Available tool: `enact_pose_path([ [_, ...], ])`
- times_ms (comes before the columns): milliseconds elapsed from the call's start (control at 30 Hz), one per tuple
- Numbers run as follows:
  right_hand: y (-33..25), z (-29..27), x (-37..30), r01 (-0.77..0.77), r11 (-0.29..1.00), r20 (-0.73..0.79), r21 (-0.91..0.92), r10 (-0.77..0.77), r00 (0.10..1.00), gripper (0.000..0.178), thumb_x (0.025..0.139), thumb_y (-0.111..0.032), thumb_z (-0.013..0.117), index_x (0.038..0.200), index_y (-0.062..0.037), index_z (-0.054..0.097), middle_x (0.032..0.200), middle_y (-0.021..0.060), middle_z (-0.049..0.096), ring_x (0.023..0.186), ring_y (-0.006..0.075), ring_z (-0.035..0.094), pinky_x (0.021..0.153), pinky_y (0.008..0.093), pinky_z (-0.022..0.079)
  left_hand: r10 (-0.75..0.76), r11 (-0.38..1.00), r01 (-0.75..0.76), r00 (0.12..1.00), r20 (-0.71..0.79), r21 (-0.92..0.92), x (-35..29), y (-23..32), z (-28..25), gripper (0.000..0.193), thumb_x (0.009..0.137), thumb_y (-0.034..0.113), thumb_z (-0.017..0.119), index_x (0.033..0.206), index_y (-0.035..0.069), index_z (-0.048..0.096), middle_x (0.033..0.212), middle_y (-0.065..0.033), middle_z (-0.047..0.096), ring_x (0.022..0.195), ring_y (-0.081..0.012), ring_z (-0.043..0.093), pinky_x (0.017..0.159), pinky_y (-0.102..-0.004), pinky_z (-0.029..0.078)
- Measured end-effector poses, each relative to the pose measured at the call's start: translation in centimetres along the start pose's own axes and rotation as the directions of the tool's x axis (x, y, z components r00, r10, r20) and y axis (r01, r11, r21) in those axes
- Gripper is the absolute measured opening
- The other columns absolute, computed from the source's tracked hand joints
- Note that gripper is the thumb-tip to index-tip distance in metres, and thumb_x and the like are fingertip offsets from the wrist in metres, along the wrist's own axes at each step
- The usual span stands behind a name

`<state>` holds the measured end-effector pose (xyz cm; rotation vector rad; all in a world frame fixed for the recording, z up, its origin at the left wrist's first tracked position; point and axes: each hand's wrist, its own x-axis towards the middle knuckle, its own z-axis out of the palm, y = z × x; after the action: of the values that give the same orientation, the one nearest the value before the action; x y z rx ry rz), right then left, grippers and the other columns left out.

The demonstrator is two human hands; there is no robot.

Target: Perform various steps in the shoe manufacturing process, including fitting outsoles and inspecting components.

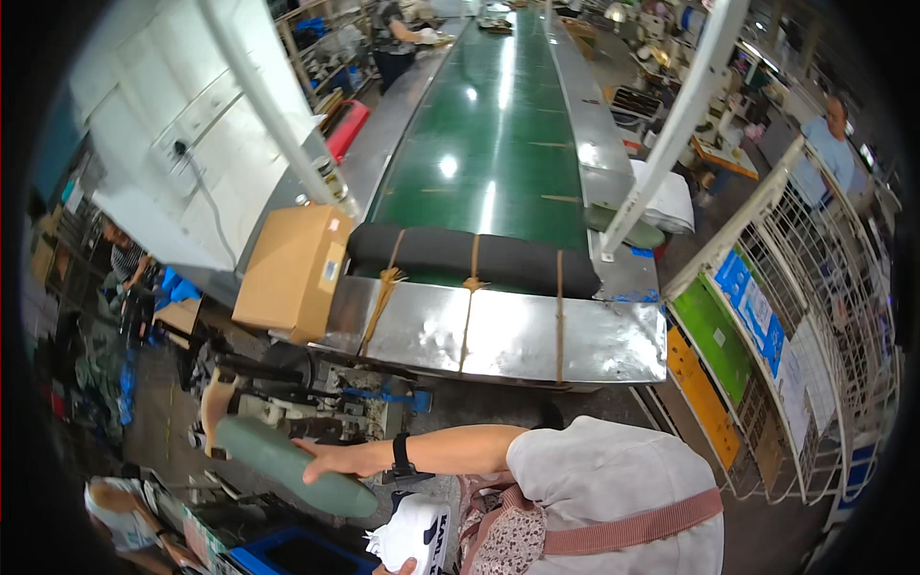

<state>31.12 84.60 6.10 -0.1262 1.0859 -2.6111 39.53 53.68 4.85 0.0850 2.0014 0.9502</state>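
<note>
My right arm, in a grey sleeve with a black band at the wrist, reaches across to the left. With my right hand (335, 460) I grip a long, rounded green form (287, 465) that resembles a boot last. It slants down to the right, and its upper left end meets a tan, wooden-looking piece (217, 412). Below it, at the lower edge, a white sneaker (410, 532) with dark markings rests in my left hand (406, 567). Only a few fingers of that hand show against the shoe; the rest is cut off. A patterned apron (498, 527) covers my front.
A green conveyor belt (479, 172) with a metal end plate (508, 331) runs away ahead. On its left corner stands a cardboard box (292, 273). Machinery (307, 412) sits below. A wire rack (776, 335) rises at right. Several people work around, one at lower left (125, 513).
</note>
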Motion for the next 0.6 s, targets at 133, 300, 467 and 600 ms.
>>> enact_pose_path([
  [133,-6.1,1.4,-8.4,0.488,0.859,0.212,-0.154,-0.453,0.866,0.134,0.063,-0.023,0.085,0.160,-0.0125,-0.006,0.155,0.0136,0.031,0.139,0.0243,0.034,0.113,0.0375,0.032,0.105,0.964,-0.102,0.994,0.000,0.245,6.6,3.1,3.9,0.042,0.088,0.022,0.071,0.118,-0.007,0.067,0.111,-0.0139,0.072,0.097,-0.0211,0.067,0.089,-0.0363,0.051],
  [300,-10.2,-0.3,-21.5,0.634,0.761,0.136,-0.134,-0.620,0.773,0.138,0.062,-0.032,0.090,0.160,-0.0101,-0.005,0.154,0.0140,0.032,0.141,0.0255,0.033,0.115,0.0367,0.029,0.366,0.877,-0.367,0.929,0.063,0.312,16.5,10.2,12.2,0.046,0.082,0.027,0.073,0.109,-0.009,0.067,0.103,-0.0164,0.073,0.091,-0.0221,0.068,0.081,-0.0384,0.052],
  [467,-13.5,-1.0,-38.7,0.595,0.617,-0.155,-0.515,-0.749,0.644,0.136,0.065,-0.036,0.090,0.157,0.0010,-0.002,0.154,0.0199,0.030,0.142,0.0252,0.031,0.116,0.0370,0.028,0.583,0.771,-0.577,0.810,0.068,0.270,22.4,18.3,25.3,0.052,0.075,0.033,0.075,0.101,-0.011,0.068,0.095,-0.0189,0.075,0.084,-0.0231,0.070,0.073,-0.0406,0.053],
  [600,-15.7,0.1,-52.3,0.190,0.313,-0.265,-0.931,-0.934,0.240,0.134,0.065,-0.029,0.092,0.158,0.0000,0.000,0.149,0.0178,0.035,0.140,0.0249,0.034,0.115,0.0395,0.030,0.656,0.598,-0.443,0.749,-0.091,0.668,22.2,26.2,35.2,0.080,0.070,0.062,0.078,0.107,-0.008,0.068,0.098,-0.0281,0.071,0.092,-0.0456,0.067,0.081,-0.0518,0.050],
])
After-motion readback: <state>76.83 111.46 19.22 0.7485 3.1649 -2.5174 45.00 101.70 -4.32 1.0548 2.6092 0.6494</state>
